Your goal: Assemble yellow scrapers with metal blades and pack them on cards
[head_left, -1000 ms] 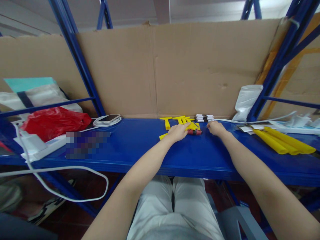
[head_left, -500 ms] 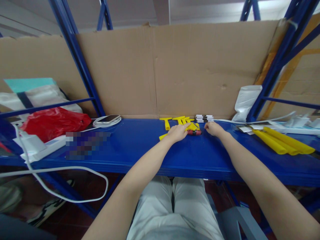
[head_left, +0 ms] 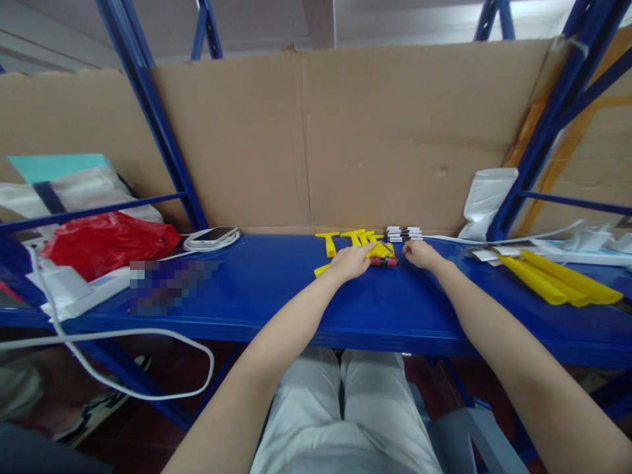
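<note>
My left hand (head_left: 351, 262) is closed on a yellow tool (head_left: 381, 250) with a broad head, whose handle end sticks out below the wrist. Beside that head lies a red and black object (head_left: 384, 262). To its right, my right hand (head_left: 419, 253) is closed, fingers curled down near the blue shelf top; anything in them is too small or hidden to make out. Several yellow T-shaped pieces (head_left: 330, 243) lie behind my left hand, against the cardboard. A stack of white and black pieces (head_left: 403, 234) sits just behind my right hand.
Yellow tubes (head_left: 557, 283) lie at the right by a white bag (head_left: 486, 204) and power strip. On the left are a phone (head_left: 217, 234) on coiled cable and a red plastic bag (head_left: 113, 243). A cable loop hangs over the front edge. Another person's foot shows lower left.
My right hand has shifted very slightly left. The other person's foot has moved a little. My left hand and the yellow tool look unmoved.
</note>
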Demonstrator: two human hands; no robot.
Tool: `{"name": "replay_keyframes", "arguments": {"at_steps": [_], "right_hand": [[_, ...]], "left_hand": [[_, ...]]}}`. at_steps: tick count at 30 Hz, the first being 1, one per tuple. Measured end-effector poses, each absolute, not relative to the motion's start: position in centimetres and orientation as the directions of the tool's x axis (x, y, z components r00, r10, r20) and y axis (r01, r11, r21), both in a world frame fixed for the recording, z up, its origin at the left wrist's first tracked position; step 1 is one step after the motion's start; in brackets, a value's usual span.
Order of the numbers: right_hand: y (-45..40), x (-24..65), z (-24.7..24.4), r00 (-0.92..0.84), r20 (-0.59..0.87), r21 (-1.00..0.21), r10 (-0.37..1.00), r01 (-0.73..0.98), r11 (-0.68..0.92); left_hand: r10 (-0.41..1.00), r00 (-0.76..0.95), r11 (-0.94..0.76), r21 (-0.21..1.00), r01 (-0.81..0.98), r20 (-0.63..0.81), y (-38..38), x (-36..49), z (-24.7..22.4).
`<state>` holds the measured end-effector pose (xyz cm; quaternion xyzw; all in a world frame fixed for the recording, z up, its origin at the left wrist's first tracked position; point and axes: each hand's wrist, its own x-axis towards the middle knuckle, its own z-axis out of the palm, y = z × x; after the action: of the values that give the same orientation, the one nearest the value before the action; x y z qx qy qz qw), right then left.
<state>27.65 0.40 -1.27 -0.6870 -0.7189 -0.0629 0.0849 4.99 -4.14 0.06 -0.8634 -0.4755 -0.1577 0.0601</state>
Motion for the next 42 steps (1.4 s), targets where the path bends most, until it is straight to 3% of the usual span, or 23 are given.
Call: {"name": "replay_keyframes", "arguments": {"at_steps": [7,14,18,21,24,29,42], "right_hand": [[0.4,27.3,-0.6,-0.064,0.389,-0.178,0.919,0.973,0.144],[-0.3,26.3,0.3,-0.023,0.562,-0.433,0.827,0.844,0.318],[-0.5,25.3,0.5,-0.01,0.603,-0.562,0.797,0.704,0.434],[-0.6,24.4,0.5,-0.025,0.617,-0.634,0.787,0.576,0.515],[-0.9,23.6,0.6,-0.036,0.622,-0.69,0.782,0.448,0.569],[-1.3,22.6,0.7,-0.055,0.601,-0.741,0.798,0.338,0.581],[-1.6,21.7,0.5,-0.08,0.553,-0.768,0.829,0.337,0.545]], "left_hand": [[0.794,0.48,-0.557,0.13,0.821,0.372,-3.9,4.8,0.4],[0.764,0.306,-0.628,0.549,0.551,0.568,-2.8,4.5,1.6],[0.896,0.209,-0.442,0.823,0.357,0.391,-3.2,4.7,2.4],[0.943,0.205,-0.301,0.935,0.186,0.262,-3.8,4.8,2.7],[0.948,0.255,-0.22,0.971,0.09,0.191,-4.1,5.0,2.6],[0.924,0.346,-0.214,0.969,0.12,0.161,-4.1,5.3,2.3],[0.897,0.434,-0.145,0.983,0.116,0.081,-3.8,5.1,2.0]]}}
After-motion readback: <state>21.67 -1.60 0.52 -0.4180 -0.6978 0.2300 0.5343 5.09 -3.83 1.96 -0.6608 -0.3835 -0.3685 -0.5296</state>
